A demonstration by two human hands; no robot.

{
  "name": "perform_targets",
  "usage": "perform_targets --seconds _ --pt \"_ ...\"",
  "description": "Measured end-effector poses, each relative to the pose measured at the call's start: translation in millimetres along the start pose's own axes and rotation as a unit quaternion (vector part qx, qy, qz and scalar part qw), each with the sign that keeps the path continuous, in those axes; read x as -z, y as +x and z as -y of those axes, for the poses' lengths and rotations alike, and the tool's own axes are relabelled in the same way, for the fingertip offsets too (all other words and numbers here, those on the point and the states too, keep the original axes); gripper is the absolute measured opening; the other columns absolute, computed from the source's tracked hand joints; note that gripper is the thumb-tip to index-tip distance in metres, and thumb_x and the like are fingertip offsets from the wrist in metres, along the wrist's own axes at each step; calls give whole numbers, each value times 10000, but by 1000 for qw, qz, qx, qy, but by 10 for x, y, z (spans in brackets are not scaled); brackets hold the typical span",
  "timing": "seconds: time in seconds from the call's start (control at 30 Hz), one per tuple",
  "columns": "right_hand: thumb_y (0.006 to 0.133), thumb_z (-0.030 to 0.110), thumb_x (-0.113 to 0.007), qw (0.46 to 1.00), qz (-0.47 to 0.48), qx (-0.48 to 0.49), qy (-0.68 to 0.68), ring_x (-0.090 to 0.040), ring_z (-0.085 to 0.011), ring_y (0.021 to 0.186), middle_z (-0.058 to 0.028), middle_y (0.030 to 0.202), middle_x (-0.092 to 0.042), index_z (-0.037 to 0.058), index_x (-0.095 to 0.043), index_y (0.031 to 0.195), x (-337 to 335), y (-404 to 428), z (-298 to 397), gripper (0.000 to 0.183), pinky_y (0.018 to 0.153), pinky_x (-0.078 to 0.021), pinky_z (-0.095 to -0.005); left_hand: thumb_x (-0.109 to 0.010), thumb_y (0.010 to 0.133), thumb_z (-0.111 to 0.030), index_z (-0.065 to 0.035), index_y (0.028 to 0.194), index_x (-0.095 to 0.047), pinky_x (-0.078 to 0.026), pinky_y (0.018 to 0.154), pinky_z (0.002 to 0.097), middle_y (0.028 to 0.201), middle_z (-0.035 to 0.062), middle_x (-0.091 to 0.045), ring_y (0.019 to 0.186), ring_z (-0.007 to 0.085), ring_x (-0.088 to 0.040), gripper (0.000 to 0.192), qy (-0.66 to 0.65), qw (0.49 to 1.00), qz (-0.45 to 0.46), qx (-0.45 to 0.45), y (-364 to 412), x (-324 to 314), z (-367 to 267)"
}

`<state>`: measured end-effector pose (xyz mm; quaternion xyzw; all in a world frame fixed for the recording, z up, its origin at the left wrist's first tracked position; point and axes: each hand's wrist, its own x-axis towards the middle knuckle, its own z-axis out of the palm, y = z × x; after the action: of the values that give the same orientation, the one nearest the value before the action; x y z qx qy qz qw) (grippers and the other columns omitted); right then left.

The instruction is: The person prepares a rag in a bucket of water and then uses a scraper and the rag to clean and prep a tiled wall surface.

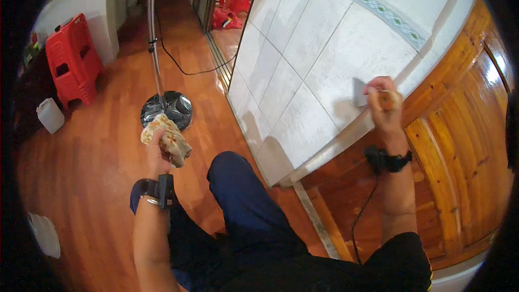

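Observation:
My left hand (157,154) grips a crumpled cream cloth (172,140) with orange-brown patches, held above the floor in front of the fan's base. At the right, my right hand (384,103) is closed around a small tool with an orange-brown handle (386,99), close to the corner edge of the white tiled wall (340,61). A grey flat shape shows beside its fingers on the wall side; whether it is a blade or a shadow, I cannot tell. Blur hides the tool's exact kind. Both wrists wear black straps with devices.
A standing fan's round base (184,107), wrapped in black plastic, stands ahead, its cable crossing the floor. Red plastic stools (75,61) and a white jug (50,115) are at left. A wooden door (466,162) is at right, beside a dangling black cable (357,223).

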<state>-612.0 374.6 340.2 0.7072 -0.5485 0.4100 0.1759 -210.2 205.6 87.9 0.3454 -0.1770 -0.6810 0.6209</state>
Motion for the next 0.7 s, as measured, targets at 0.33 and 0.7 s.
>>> perform_targets --seconds 0.33,0.7 --pt "782 -34 -531 994 77 -55 -46 -590 -198 683 -98 770 -573 14 -540 856 -335 -364 -251 89 612 -475 -273 -658 768 -181 -47 1098 -534 -512 751 343 1013 90 -598 885 216 -603 378 7 1000 19 7 -46 -105 4" --pt "828 35 -537 976 185 -109 47 -525 -103 671 -33 744 -557 22 -516 822 -143 -288 -190 25 606 -433 -225 -658 766 -154 -70 1133 -514 -505 778 358 1030 66 -596 930 216 -592 404 -12 999 30 10 50 30 6"
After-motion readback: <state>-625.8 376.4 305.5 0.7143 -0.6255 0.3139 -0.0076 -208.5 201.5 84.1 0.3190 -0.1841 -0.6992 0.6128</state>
